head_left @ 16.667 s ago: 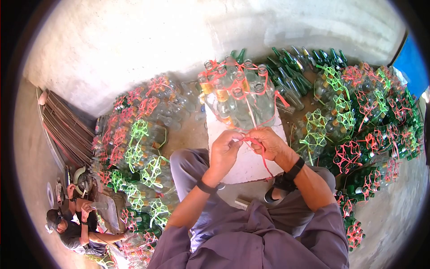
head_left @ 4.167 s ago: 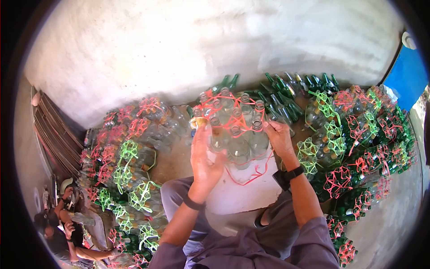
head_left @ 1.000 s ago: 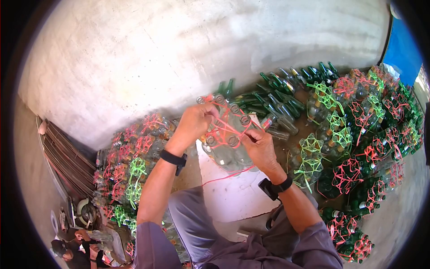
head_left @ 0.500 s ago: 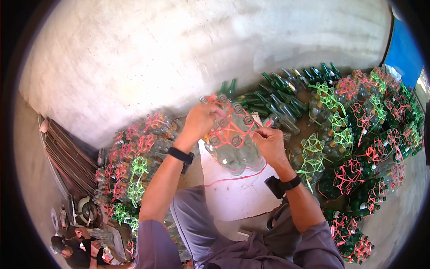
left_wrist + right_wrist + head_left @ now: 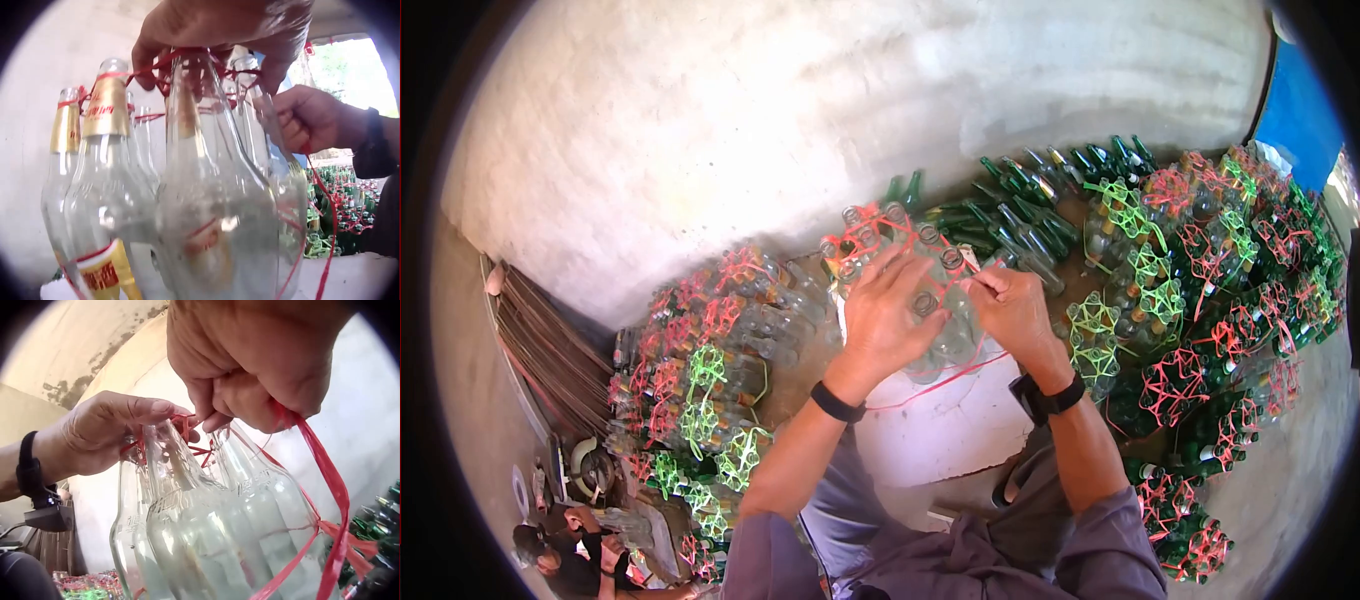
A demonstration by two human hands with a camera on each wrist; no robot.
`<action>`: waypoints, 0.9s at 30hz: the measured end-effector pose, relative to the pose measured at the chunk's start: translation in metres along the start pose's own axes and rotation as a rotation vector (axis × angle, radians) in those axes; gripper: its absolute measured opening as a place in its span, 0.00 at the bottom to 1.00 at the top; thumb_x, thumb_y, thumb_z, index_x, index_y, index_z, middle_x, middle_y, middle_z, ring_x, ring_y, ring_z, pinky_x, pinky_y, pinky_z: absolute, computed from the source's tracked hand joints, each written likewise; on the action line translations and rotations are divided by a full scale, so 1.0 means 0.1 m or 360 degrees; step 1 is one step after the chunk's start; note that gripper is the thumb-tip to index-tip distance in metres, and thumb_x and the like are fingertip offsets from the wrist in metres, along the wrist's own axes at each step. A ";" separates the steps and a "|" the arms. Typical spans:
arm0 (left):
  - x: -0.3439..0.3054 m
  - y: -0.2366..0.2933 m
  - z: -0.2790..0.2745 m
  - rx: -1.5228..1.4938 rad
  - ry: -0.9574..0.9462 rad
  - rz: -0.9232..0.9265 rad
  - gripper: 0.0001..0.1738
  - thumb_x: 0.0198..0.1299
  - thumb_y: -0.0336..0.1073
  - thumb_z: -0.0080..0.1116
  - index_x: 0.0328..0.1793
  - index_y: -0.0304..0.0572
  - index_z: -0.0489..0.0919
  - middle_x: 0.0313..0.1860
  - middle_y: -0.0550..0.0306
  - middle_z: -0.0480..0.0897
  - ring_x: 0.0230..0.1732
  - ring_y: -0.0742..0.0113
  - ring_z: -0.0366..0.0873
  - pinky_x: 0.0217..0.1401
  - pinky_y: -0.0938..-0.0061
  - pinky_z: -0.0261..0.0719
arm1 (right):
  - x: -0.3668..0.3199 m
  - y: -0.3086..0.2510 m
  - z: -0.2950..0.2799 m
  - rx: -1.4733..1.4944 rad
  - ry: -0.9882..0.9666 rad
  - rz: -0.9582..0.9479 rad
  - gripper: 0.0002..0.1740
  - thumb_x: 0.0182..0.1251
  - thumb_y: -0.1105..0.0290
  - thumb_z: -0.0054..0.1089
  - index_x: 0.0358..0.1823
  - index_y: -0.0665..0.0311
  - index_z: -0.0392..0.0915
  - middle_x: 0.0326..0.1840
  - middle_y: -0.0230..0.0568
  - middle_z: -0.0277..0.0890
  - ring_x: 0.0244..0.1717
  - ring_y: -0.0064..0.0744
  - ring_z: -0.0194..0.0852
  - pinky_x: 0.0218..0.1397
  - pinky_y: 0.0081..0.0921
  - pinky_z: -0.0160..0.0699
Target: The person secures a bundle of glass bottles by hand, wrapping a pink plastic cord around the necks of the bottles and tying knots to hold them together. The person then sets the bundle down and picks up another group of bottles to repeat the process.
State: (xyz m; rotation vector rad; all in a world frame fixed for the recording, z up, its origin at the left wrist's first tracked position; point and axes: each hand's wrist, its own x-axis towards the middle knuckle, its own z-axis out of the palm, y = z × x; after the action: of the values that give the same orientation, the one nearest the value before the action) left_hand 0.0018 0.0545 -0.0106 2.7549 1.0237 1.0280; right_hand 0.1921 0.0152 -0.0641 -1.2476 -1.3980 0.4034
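A bundle of clear glass bottles [image 5: 948, 348], several with gold neck foil, stands upright on a white block [image 5: 945, 440]. Red plastic string [image 5: 330, 472] laces round the necks and circles the bodies. My left hand [image 5: 885, 325] reaches over the near necks, thumb on one side and fingers on the other, gripping a bottle neck [image 5: 164, 434] at its mouth. To its right, my right hand [image 5: 1015, 315] is curled tightly on the string beside a rim at the bundle's right side. From this fist a length of string hangs down past the bottles.
Bottles tied with red and green string crowd the floor at left [image 5: 710, 350] and right [image 5: 1170, 290]. Loose green bottles [image 5: 1020, 220] lie behind by the wall. A bundle of thin rods [image 5: 550, 350] leans at far left. Another person [image 5: 560, 555] works at lower left.
My left hand has left the strings at the bundle's far left and come down onto the near necks. My right hand keeps the string and has shifted slightly right. Earlier, both hands handled string in front.
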 end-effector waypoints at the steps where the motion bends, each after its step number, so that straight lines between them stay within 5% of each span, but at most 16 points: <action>1: 0.01 0.01 0.00 -0.0021 -0.0005 -0.0037 0.35 0.43 0.40 0.78 0.61 0.42 0.82 0.61 0.50 0.84 0.70 0.45 0.73 0.72 0.55 0.72 | 0.05 -0.03 -0.04 -0.0054 0.0000 -0.0072 0.13 0.63 0.72 0.66 0.23 0.70 0.74 0.20 0.51 0.71 0.19 0.50 0.69 0.24 0.39 0.64; 2: 0.01 0.02 -0.01 -0.0043 -0.0010 -0.0072 0.35 0.43 0.40 0.78 0.62 0.42 0.82 0.61 0.49 0.84 0.71 0.45 0.73 0.72 0.56 0.72 | 0.09 -0.05 -0.06 -0.0110 0.0002 -0.0144 0.14 0.62 0.73 0.66 0.22 0.69 0.72 0.21 0.53 0.70 0.21 0.57 0.68 0.24 0.42 0.64; 12: 0.02 -0.01 0.02 -0.0112 0.0065 -0.0097 0.35 0.42 0.39 0.76 0.62 0.43 0.81 0.56 0.46 0.85 0.69 0.44 0.74 0.69 0.57 0.74 | 0.18 -0.20 -0.20 -0.0424 -0.0093 -0.0325 0.11 0.61 0.72 0.64 0.25 0.68 0.73 0.23 0.52 0.72 0.25 0.59 0.72 0.28 0.45 0.68; 21: -0.02 0.01 -0.01 -0.0115 0.0088 -0.0140 0.37 0.43 0.39 0.73 0.64 0.39 0.79 0.48 0.45 0.86 0.67 0.42 0.75 0.65 0.56 0.77 | 0.77 -0.67 -0.32 -0.1305 -0.0689 -0.1150 0.05 0.55 0.72 0.61 0.25 0.63 0.76 0.25 0.43 0.75 0.29 0.49 0.79 0.30 0.41 0.74; 25: -0.02 0.00 -0.03 -0.0145 0.0098 -0.0136 0.38 0.43 0.39 0.74 0.65 0.40 0.79 0.48 0.45 0.87 0.66 0.43 0.76 0.64 0.56 0.78 | 0.99 -0.49 -0.14 -0.1220 -0.0737 -0.1113 0.04 0.54 0.72 0.60 0.25 0.64 0.77 0.25 0.46 0.76 0.30 0.51 0.79 0.33 0.44 0.75; 27: -0.01 -0.01 -0.02 -0.0151 0.0106 -0.0136 0.38 0.43 0.39 0.74 0.65 0.40 0.79 0.49 0.45 0.86 0.66 0.43 0.76 0.63 0.56 0.79 | 1.07 -0.44 -0.11 -0.0885 -0.0856 -0.0816 0.05 0.56 0.71 0.61 0.27 0.66 0.79 0.27 0.49 0.79 0.32 0.55 0.79 0.35 0.46 0.75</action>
State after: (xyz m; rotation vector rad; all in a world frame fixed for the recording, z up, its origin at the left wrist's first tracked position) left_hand -0.0008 0.0539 -0.0098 2.5948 1.0612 1.1321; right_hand 0.2073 0.0837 0.0288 -1.1873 -2.3325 -0.0271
